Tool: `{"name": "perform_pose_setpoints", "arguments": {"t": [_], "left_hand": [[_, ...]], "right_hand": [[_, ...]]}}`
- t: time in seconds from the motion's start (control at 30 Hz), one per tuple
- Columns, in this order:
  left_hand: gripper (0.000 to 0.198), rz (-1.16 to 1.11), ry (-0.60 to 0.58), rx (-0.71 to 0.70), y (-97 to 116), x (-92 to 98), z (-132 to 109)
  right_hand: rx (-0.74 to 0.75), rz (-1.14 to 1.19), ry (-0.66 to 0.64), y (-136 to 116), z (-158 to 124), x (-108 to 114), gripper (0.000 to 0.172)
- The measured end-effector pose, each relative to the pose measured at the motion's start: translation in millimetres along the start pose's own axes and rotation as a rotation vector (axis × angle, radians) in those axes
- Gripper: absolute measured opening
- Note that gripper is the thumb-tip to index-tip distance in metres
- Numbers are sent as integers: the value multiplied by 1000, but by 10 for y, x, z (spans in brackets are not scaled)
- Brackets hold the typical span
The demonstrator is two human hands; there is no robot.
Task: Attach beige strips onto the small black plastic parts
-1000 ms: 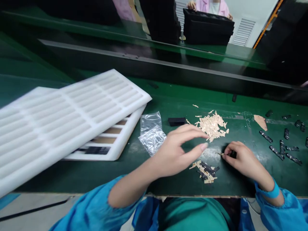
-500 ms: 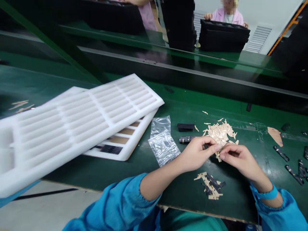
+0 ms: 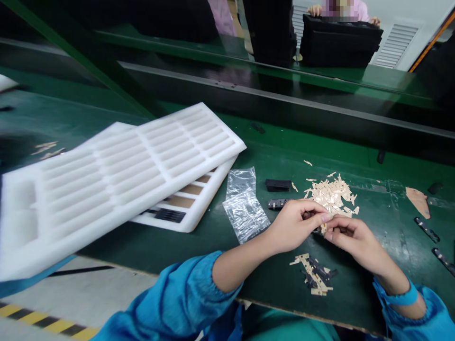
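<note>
My left hand [image 3: 296, 227] and my right hand [image 3: 350, 239] meet fingertip to fingertip over the green belt, pinching a small tan strip [image 3: 323, 228] between them. Whether a black piece sits under the strip is hidden by the fingers. Just beyond the hands lies a heap of several tan strips [image 3: 332, 193]. Nearer to me sits a small pile of black parts with tan strips [image 3: 314, 273]. A black part [image 3: 277, 204] lies beside my left hand.
Two white foam trays [image 3: 117, 175] are stacked at the left, the lower one holding a black part [image 3: 169, 215]. A clear plastic bag [image 3: 243, 206] and a black block [image 3: 278, 185] lie mid-belt. Loose black parts [image 3: 426, 229] are scattered right. Another person stands behind black crates [image 3: 339, 42].
My left hand moved from hovering with spread fingers to meet my right hand, and both lifted off the belt with the tan strip. The view shifted left.
</note>
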State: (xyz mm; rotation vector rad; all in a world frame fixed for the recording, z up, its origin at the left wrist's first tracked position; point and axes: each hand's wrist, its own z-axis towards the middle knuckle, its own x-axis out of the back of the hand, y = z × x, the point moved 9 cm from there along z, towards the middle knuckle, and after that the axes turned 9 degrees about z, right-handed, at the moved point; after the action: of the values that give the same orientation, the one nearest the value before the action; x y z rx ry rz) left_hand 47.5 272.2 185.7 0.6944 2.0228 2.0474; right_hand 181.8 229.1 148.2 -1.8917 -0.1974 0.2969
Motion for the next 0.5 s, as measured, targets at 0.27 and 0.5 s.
{"name": "perform_pose_setpoints", "arguments": {"t": [0.27, 0.5], "left_hand": [[20, 59, 115, 27, -39, 65, -23], [14, 417, 220, -389, 285, 44, -201]], "right_hand": [[99, -28, 70, -155, -9, 62, 18], [173, -39, 243, -172, -21, 263, 18]]}}
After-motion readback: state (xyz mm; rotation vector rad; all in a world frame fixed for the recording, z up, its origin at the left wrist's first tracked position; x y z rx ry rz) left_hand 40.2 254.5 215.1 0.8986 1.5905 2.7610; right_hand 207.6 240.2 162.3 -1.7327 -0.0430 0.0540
